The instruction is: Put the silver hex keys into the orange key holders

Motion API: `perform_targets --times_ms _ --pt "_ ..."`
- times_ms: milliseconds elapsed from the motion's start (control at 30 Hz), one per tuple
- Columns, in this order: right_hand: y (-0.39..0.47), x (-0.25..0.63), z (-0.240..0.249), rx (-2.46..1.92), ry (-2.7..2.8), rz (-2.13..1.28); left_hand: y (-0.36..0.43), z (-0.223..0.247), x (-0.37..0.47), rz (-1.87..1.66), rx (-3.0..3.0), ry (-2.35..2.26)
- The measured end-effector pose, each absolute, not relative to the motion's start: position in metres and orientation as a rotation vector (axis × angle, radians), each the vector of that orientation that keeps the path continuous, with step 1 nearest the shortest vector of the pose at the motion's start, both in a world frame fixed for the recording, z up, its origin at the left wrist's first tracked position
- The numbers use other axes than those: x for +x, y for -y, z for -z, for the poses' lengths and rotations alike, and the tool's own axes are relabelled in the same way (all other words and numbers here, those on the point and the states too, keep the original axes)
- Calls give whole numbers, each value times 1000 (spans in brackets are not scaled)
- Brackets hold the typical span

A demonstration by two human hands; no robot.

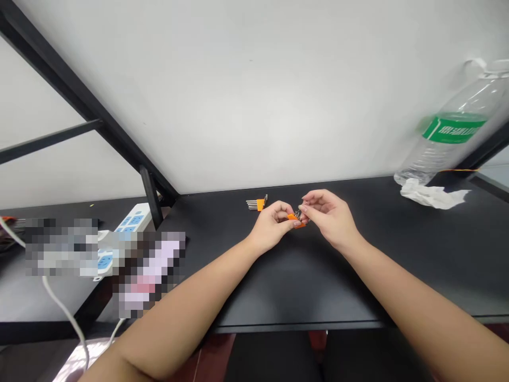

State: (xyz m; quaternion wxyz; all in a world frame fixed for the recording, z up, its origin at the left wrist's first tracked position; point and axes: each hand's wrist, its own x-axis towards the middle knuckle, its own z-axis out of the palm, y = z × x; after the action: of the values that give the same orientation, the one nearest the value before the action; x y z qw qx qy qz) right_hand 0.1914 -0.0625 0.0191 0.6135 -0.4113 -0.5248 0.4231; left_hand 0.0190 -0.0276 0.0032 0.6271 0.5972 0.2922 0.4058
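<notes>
My left hand (271, 227) is closed around an orange plastic hex key holder (301, 225), its thumb along the near side. Small dark metal hex keys (297, 213) stick out of this holder, partly hidden by fingers. Close beside it, my right hand (332, 218) pinches at the metal ends between thumb and fingertips; exactly which key it grips is too small to make out. Just behind my left hand, a second orange holder (260, 205) lies on the black table (294, 289), with several silver keys pointing left and their bent ends at its right.
At the right, a big clear bottle (453, 128) with a green label stands by the wall, beside crumpled white tissue (433, 195). A white power strip (133, 220) with cables lies left, near a blurred-out pinkish item (153, 276). A black metal frame (79, 95) slants up the left.
</notes>
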Motion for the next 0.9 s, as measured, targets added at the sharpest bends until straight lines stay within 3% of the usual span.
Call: perform_targets --times_ms 567,733,900 --pt "66 191 -19 -999 1224 -966 27 -1 19 -895 1292 -648" --pt "65 194 -19 -1041 1387 -782 26 -2 18 -917 1228 -683" --pt "62 192 -11 -1086 1502 -832 27 -4 18 -931 1210 -644"
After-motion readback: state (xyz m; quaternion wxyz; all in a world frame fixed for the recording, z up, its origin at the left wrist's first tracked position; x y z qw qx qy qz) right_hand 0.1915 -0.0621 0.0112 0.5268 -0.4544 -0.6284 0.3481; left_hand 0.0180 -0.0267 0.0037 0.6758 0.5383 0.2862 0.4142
